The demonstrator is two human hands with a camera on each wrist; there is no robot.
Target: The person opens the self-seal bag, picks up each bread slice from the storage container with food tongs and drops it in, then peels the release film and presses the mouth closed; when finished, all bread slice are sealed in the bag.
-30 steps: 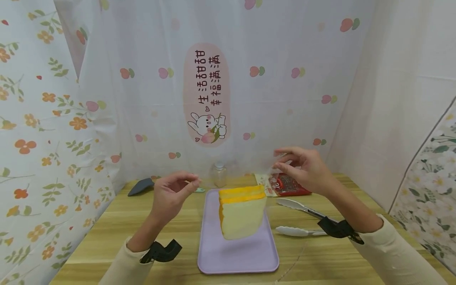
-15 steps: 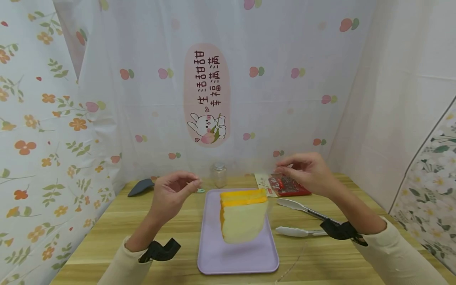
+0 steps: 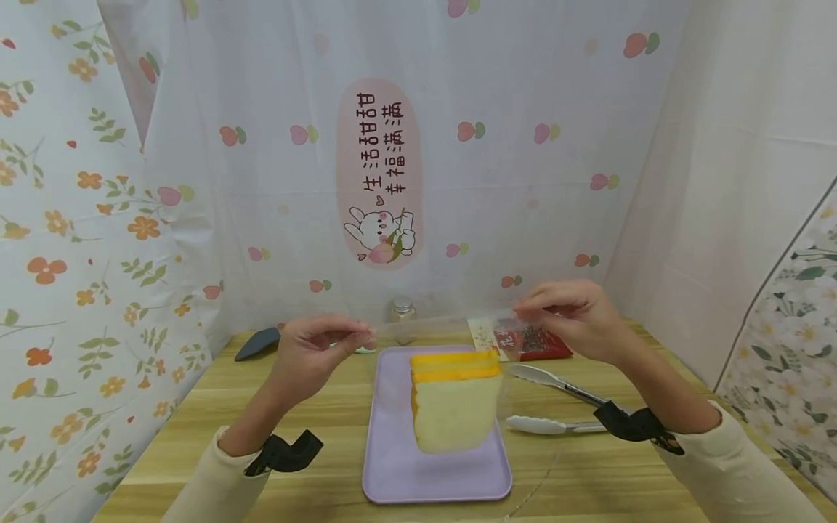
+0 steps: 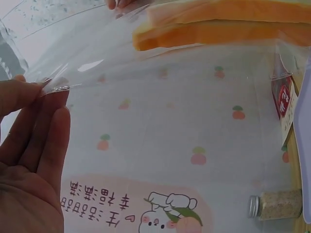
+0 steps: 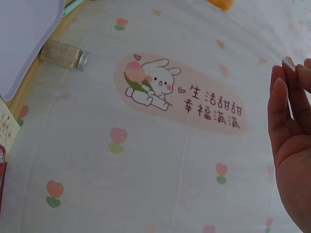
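Note:
A clear plastic bag (image 4: pixel 92 65) with bread slices (image 3: pixel 458 414) in it hangs over the lilac tray (image 3: pixel 392 479). The slices are pale with orange-yellow edges and lie face to face. My left hand (image 3: pixel 320 356) pinches one top corner of the bag between thumb and fingertips. At the opposite corner, my right hand (image 3: pixel 575 319) pinches the same edge, which stretches nearly straight between the hands. Up close in the left wrist view, the thumb and fingers (image 4: pixel 53 138) grip crinkled film. Whether the bread touches the tray is hard to tell.
Tongs (image 3: pixel 549 425) with white tips lie right of the tray. Behind them is a red and cream food packet (image 3: pixel 536 341). A small lidded jar (image 3: pixel 403 319) stands at the back, near the hanging curtain. A dark grey spatula head (image 3: pixel 258 343) lies at the back left.
My right hand has moved down and to the right, and the bag's top edge is now pulled tauter. The bread has shifted slightly right and down. My left hand has barely moved.

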